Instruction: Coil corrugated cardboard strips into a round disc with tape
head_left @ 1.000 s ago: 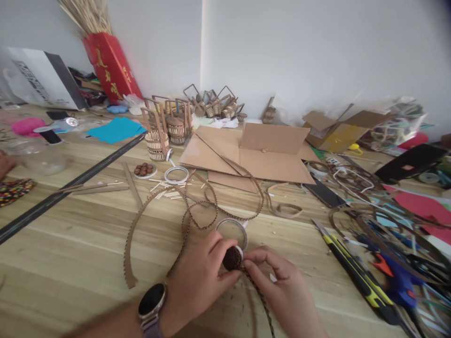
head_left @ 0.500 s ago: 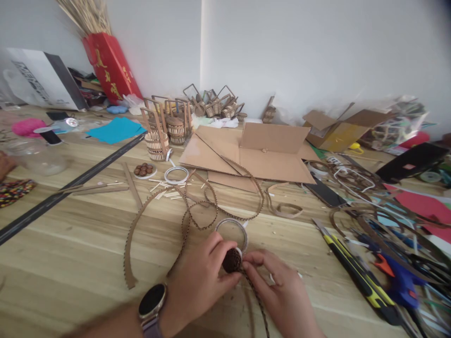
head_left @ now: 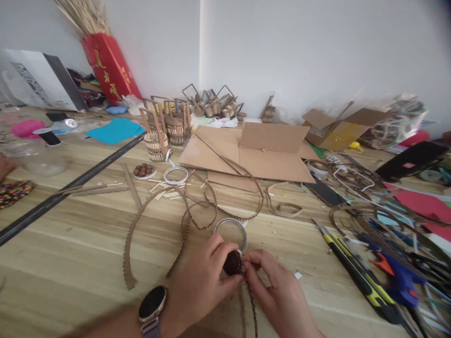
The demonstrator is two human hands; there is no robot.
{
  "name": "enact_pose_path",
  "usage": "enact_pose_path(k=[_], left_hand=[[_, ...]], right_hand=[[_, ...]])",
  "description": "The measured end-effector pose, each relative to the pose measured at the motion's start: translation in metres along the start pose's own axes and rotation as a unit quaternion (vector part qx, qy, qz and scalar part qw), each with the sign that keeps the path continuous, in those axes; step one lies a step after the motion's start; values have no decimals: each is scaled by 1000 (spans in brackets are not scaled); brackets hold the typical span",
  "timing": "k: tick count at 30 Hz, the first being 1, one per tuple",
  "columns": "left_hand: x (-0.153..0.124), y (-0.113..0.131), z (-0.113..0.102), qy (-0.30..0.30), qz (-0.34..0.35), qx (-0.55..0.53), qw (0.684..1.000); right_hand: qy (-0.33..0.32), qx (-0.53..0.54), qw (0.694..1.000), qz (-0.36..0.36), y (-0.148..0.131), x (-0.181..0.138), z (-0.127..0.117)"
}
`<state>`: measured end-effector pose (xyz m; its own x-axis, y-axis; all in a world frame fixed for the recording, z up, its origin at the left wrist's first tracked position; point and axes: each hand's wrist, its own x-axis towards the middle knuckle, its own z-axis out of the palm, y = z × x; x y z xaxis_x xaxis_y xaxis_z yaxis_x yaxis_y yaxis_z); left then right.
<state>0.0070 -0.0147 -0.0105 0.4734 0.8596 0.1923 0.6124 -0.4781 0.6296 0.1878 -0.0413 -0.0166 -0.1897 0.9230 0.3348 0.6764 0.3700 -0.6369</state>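
Rolling looks partway: left hand (head_left: 202, 281) and right hand (head_left: 280, 293) pinch a small dark coil (head_left: 232, 263), its strip (head_left: 251, 305) trailing loose.

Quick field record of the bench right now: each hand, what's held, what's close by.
left hand: grips the cardboard coil from the left; smartwatch on the wrist
right hand: fingertips pinch the coil's right side
loose strip: trails from the coil toward the camera, between the hands
tape ring: flat on the table, just behind the coil
utility knife: lies right of the hands, untouched
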Motion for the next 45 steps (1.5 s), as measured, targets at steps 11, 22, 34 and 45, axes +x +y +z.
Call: enact_pose_path(k=[11,22,34,45], left_hand=[[1,-4,0,3,-9,-13,1000],[2,-2,1,1,-7,14,1000],[0,-3,1,6,14,19,1000],[3,-3,1,6,2,18,1000]], right_hand=[[10,18,1000,-11,-2,5,-1],[13,-1,1000,-20,0,5,0],[15,-28,997,-67,1,4,0],[-12,-4,1000,-1,1,7,-3]])
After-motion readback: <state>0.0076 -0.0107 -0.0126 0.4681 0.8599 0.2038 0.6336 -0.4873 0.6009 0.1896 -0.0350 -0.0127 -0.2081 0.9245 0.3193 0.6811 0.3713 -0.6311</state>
